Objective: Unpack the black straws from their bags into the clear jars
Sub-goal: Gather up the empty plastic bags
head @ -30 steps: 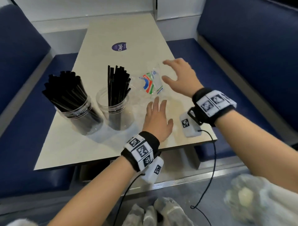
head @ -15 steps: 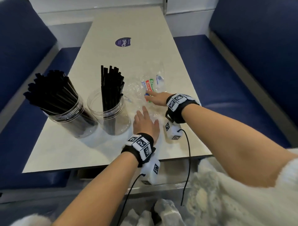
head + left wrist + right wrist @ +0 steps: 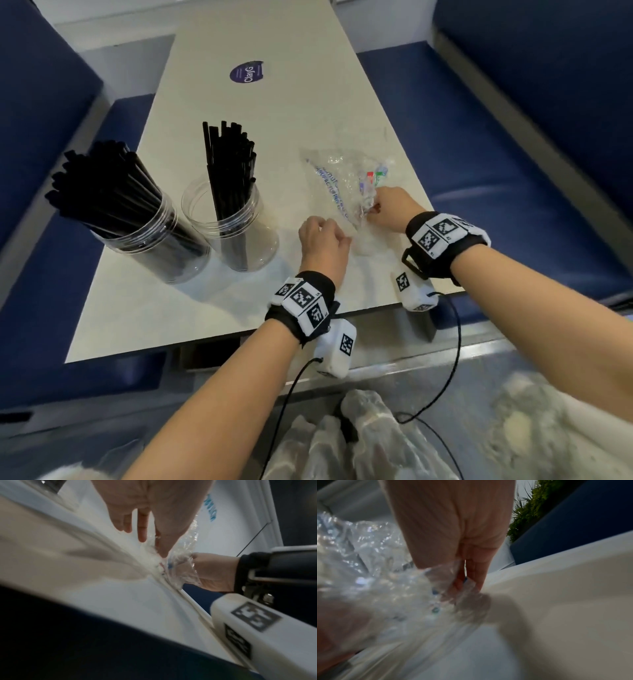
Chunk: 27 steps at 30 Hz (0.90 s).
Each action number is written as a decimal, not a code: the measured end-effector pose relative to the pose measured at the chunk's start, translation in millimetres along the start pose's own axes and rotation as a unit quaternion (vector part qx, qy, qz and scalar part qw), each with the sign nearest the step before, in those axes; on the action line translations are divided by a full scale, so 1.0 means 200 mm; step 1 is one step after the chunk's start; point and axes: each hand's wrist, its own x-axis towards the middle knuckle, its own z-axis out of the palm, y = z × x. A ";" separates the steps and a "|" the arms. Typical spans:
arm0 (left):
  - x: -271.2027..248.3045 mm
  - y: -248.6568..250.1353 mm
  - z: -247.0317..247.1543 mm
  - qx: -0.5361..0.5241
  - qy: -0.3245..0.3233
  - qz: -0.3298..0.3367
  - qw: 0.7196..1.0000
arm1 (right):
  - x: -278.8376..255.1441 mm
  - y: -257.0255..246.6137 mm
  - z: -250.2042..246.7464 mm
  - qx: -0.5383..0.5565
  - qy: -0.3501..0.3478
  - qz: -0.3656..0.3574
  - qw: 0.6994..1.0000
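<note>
Now gathering the empty bag (image 3: 346, 181)
Both hands, left (image 3: 323, 240) and right (image 3: 390, 209), pinch crinkled plastic; bunch it away from the 2 jars.

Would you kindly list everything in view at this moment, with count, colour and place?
table: one, off-white, between the benches
jars: two, clear, table's left half, side by side
straws: many, black, standing in both jars
bag: one, clear, crumpled, empty, table's right side
sticker: one, purple, far end of table
benches: two, blue, either side of table
left hand: pinches the bag's near end
right hand: grips the bag's printed part
wristbands: two, black with white markers
</note>
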 end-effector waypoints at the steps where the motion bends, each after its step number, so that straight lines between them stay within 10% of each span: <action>1: -0.02 0.01 -0.01 -0.031 0.012 0.022 0.999 | -0.03 0.02 0.02 0.019 0.002 0.007 1.000; 8: -0.05 0.08 -0.11 -0.208 0.001 0.100 0.973 | -0.31 0.02 0.05 0.275 -0.031 -0.061 0.959; 13: -0.07 0.18 -0.20 -0.292 -0.104 0.126 0.942 | -0.41 -0.01 -0.03 0.496 -0.058 -0.116 0.859; 16: -0.06 0.20 -0.25 -0.266 -0.029 0.118 0.956 | -0.45 -0.01 -0.10 0.620 -0.090 -0.133 0.768; 21: -0.09 0.26 -0.31 -0.282 0.037 0.084 0.955 | -0.54 -0.08 -0.12 0.341 0.106 -0.112 0.927; 27: -0.16 0.26 -0.39 -0.320 -0.016 0.110 0.941 | -0.60 -0.19 -0.09 0.462 0.088 -0.161 0.868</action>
